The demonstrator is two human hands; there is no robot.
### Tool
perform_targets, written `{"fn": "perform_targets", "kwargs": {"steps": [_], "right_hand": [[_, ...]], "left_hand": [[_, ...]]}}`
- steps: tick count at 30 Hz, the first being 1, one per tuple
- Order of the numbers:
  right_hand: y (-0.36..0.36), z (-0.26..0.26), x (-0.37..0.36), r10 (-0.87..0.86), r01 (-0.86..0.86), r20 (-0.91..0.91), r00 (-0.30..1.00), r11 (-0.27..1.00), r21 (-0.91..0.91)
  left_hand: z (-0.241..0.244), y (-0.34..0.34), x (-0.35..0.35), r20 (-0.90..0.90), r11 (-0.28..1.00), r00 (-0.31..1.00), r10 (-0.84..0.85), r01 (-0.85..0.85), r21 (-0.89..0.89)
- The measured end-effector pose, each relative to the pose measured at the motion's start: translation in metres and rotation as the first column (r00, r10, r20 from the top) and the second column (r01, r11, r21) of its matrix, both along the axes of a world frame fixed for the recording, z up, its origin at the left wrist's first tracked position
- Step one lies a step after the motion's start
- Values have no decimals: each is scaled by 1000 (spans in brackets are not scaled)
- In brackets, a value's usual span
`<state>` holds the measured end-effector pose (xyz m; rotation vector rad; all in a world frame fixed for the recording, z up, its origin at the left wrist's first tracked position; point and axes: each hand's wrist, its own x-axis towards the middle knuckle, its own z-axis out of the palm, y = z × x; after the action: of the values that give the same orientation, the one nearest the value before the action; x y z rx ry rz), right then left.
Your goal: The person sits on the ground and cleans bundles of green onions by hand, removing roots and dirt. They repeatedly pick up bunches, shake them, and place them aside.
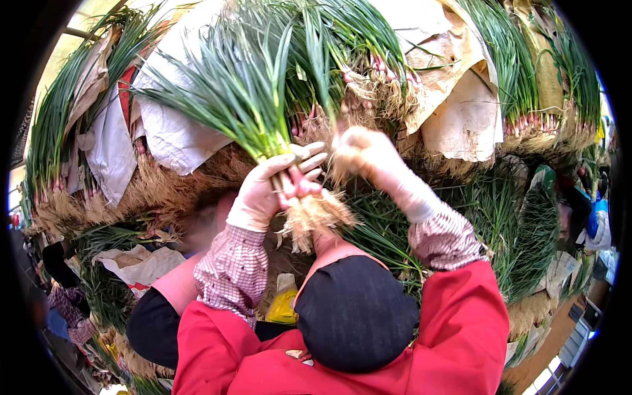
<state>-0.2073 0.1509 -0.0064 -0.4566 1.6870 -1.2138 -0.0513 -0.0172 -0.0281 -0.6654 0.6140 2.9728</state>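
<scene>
My left hand [261,190], in a pale glove, grips a bunch of green garlic [261,123] just above its pinkish bulbs. The long flat leaves fan up and left, while the tan roots [316,217] hang below the palm. Close by on the right, my gloved right hand [363,153] is blurred by motion and closed around a single green garlic stalk [323,84], with a few roots showing beneath the fist. Beyond both hands lies a thick pile of green garlic [380,64], roots facing me.
White woven sacking [182,123] and brown-stained sacking [459,113] drape over the heap. More green garlic [518,74] stands at the right. Loose plants [385,237] lie beside my black-covered knee [358,313]. A yellow object [282,305] sits between my legs. At the far left is another person's checked sleeve [69,306].
</scene>
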Motion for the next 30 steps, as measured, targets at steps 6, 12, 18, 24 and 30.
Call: {"fn": "perform_targets", "kwargs": {"steps": [6,12,18,24,30], "right_hand": [[-1,8,-3,234,-233,11,972,961,150],[-45,-47,36,-322,335,158,933,940,-61],[5,-86,19,-434,614,562,704,769,-176],[23,-58,-35,614,-297,-648,451,787,540],[-71,-60,-97,336,74,-699,632,871,486]], "left_hand": [[-13,15,-3,123,985,991,-49,68,-157],[-25,21,11,172,937,983,-59,113,-329],[-5,14,22,167,979,984,57,-23,-204],[53,-20,28,-281,965,929,241,-260,-29],[14,-17,19,-69,968,974,214,-221,-120]]}}
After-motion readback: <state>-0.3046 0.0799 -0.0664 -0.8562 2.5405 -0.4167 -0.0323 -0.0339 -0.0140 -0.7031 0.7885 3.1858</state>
